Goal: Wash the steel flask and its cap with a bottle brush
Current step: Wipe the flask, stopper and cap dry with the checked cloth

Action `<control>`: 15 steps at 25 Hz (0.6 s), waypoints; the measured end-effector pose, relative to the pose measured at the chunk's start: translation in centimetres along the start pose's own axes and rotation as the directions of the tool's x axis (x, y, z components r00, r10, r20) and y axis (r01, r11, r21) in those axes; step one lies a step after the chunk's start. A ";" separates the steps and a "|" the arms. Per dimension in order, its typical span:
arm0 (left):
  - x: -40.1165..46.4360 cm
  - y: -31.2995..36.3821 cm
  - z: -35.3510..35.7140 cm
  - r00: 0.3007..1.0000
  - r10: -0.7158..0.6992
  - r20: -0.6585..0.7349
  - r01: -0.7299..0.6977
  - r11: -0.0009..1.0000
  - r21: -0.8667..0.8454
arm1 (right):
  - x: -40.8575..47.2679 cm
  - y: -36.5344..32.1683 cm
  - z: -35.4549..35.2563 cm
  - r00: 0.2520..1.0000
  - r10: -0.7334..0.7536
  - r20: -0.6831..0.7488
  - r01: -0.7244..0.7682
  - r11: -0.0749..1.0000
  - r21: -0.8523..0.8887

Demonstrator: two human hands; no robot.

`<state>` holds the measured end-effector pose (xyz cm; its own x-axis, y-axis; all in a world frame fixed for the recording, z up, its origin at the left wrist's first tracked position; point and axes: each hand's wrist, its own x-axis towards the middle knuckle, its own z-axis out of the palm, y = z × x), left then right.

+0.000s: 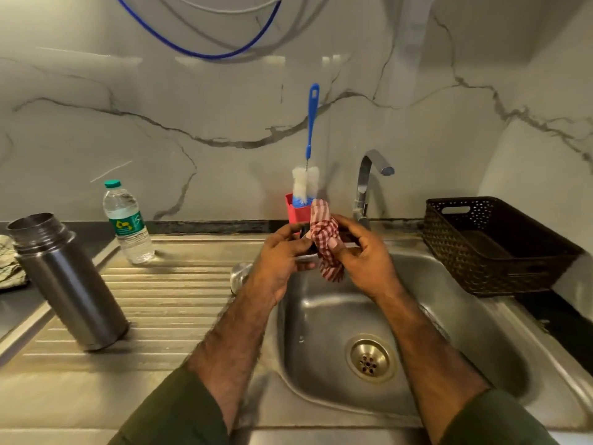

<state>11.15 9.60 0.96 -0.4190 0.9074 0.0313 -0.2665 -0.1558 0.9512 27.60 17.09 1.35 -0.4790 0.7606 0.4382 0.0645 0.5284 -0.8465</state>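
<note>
**Cap wiped over the basin; flask left open on the drainboard**

Both hands raised above the sink (481,316), close together. Left hand (282,252) curled round a small dark piece, probably the cap (305,240), mostly hidden by fingers and cloth. Right hand (359,255) pinching a red checked cloth (325,242) and pressing it against that piece.

Steel flask (67,284) standing upright and uncapped on the ribbed drainboard (179,297), well apart from the hands. Bottle brush (309,149) parked head-down in a red holder (296,210) behind the hands, untouched.

Likely trouble from here:
- Cap slipping from wet fingers, dropping into the basin and rolling toward the drain (370,358).
- Trailing cloth tail snagging and loosening the grip.
- An elbow swing to the left knocking the flask over or toppling the plastic water bottle (128,220) nearby.
- A reach forward catching the brush handle and tipping the holder.
</note>
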 end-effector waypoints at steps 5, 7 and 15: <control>0.1 -0.8 -0.3 1.000 -0.020 0.018 0.020 0.999 -0.032 | 0.4 0.6 1.2 0.990 -0.130 0.048 0.137 0.970 -0.200; -0.2 -0.6 -0.6 0.995 0.064 0.073 -0.064 0.998 -0.011 | 0.2 0.5 1.9 0.992 -0.115 0.061 0.127 0.957 -0.260; -0.3 -1.6 -1.1 0.923 0.310 0.229 -0.386 0.744 0.545 | -0.1 -1.1 1.7 0.917 0.395 0.047 -0.396 0.896 0.198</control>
<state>10.79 9.12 -0.87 -0.2708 0.8782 0.3944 0.4364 -0.2532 0.8634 26.10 15.76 1.74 -0.4547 0.8890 0.0533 0.0742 0.0975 -0.9925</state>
